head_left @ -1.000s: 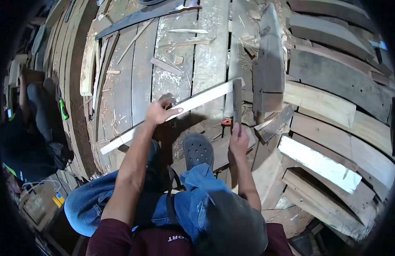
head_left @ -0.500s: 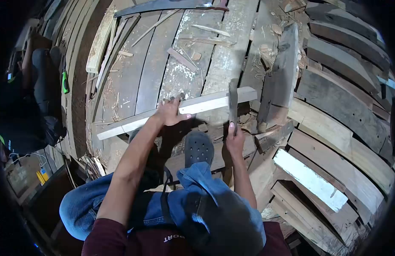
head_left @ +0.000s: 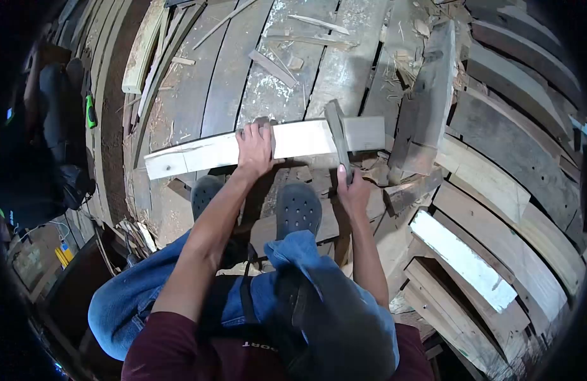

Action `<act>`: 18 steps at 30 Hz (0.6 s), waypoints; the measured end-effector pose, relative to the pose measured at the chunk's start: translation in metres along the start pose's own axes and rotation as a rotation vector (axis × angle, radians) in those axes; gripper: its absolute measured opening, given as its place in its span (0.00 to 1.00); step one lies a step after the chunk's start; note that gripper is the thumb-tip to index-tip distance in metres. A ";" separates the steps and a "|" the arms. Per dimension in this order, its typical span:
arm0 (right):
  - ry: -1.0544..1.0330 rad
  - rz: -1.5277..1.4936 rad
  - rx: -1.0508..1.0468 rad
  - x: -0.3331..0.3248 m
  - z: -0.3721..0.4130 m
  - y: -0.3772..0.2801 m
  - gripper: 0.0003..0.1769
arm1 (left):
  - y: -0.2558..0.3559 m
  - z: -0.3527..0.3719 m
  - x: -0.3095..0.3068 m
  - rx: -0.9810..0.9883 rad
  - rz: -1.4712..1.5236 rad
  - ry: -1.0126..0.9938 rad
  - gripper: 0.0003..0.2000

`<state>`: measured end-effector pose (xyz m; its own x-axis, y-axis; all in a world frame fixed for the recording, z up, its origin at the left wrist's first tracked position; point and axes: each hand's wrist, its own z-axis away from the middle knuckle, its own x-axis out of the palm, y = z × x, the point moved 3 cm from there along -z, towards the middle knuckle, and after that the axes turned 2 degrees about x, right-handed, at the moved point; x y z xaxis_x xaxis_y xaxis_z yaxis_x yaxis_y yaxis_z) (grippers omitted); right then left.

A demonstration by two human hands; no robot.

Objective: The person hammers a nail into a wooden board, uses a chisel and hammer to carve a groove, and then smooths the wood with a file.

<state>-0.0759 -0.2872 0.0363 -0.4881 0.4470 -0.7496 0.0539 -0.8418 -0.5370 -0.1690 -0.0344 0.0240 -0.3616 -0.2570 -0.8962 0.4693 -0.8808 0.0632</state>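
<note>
A pale wooden plank (head_left: 208, 152) lies crosswise in front of my feet, its broad face turned up towards me. My left hand (head_left: 255, 149) grips it left of its middle, fingers bent over the far edge. My right hand (head_left: 353, 190) is closed around the near end of a machete (head_left: 338, 130). The grey blade points away from me and crosses over the right part of the plank. The plank's right end (head_left: 366, 133) looks greyer than the rest.
Wood offcuts (head_left: 272, 68) and shavings lie on the plank floor (head_left: 224, 82). A dark upright block (head_left: 423, 108) stands right of the plank. Curved timber pieces (head_left: 509, 152) are stacked at the right. A green-handled tool (head_left: 90, 112) and a seated person (head_left: 52, 120) are at the left.
The plank has been turned so its broad face shows, where a narrow edge faced up before. My left hand has shifted onto its far edge; the machete now tilts to the left.
</note>
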 end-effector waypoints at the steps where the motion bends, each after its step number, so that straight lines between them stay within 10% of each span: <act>1: 0.021 -0.013 -0.038 0.002 -0.004 -0.005 0.27 | -0.001 -0.005 -0.002 -0.029 0.030 0.004 0.48; 7: 0.126 -0.092 -0.329 0.024 -0.024 -0.031 0.17 | -0.007 -0.047 -0.017 -0.229 0.010 -0.124 0.52; 9: 0.336 0.325 -0.669 0.048 -0.024 -0.028 0.18 | -0.011 -0.051 -0.012 -0.255 0.061 -0.119 0.54; 18: 0.135 0.092 -0.229 0.024 -0.078 -0.002 0.21 | -0.011 -0.058 -0.006 -0.287 0.107 -0.193 0.50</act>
<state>-0.0194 -0.2514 -0.0106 -0.3526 0.4212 -0.8356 0.2952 -0.7973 -0.5264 -0.1258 -0.0002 0.0032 -0.4308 -0.4363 -0.7900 0.7100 -0.7042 0.0017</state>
